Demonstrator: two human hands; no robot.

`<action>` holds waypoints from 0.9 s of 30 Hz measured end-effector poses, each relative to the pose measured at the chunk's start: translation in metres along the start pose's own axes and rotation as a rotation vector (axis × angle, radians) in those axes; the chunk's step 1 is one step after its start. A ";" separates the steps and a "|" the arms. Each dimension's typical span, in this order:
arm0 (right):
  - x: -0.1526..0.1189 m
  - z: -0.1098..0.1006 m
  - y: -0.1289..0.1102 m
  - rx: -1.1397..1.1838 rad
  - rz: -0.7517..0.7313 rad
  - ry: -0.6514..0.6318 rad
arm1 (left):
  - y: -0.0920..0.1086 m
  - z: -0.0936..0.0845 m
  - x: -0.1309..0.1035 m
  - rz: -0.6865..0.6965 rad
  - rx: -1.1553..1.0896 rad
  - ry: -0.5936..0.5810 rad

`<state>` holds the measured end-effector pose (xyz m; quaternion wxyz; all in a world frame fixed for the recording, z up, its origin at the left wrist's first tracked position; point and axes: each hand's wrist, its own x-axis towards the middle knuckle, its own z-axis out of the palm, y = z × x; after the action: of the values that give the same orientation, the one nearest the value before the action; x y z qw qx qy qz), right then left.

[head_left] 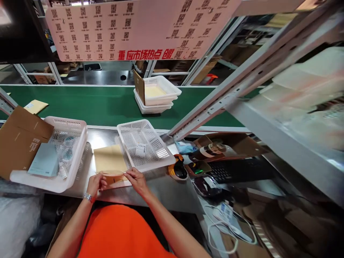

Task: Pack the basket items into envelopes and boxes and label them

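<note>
The flat yellow-tan paper envelope (109, 158) is held at its near edge, pinched by the left hand (97, 184) and the right hand (136, 180); it lies over the metal table (161, 186), beside the white perforated basket (143, 143).

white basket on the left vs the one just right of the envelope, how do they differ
The left basket is well filled, with a pale blue box and brown cardboard; the right basket shows only a small white item. Cardboard rises above the left basket's rim, while nothing rises above the right basket's. Both are white with perforated walls, one on each side of the envelope.
</note>
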<state>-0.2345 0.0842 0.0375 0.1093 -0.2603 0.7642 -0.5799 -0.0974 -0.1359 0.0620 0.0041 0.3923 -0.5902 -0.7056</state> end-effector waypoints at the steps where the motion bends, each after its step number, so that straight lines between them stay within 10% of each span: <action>1: -0.002 0.001 -0.001 0.012 -0.008 -0.006 | 0.000 0.001 -0.006 0.160 0.130 0.039; 8: -0.017 0.013 -0.017 0.059 -0.064 -0.037 | 0.013 0.045 -0.014 1.270 0.793 0.033; 13: -0.021 0.017 -0.019 0.063 -0.026 0.063 | 0.008 0.056 0.008 1.242 0.944 -0.048; 21: -0.025 -0.012 -0.004 0.252 0.242 0.332 | 0.017 -0.003 0.014 0.988 1.081 -0.074; 27: -0.045 -0.005 0.010 0.452 0.472 0.521 | 0.012 0.012 0.003 1.196 1.066 -0.160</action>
<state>-0.2015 0.1137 0.0232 0.0964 0.1078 0.6584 -0.7386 -0.1112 -0.1310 0.0704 0.1511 -0.0926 -0.9561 -0.2333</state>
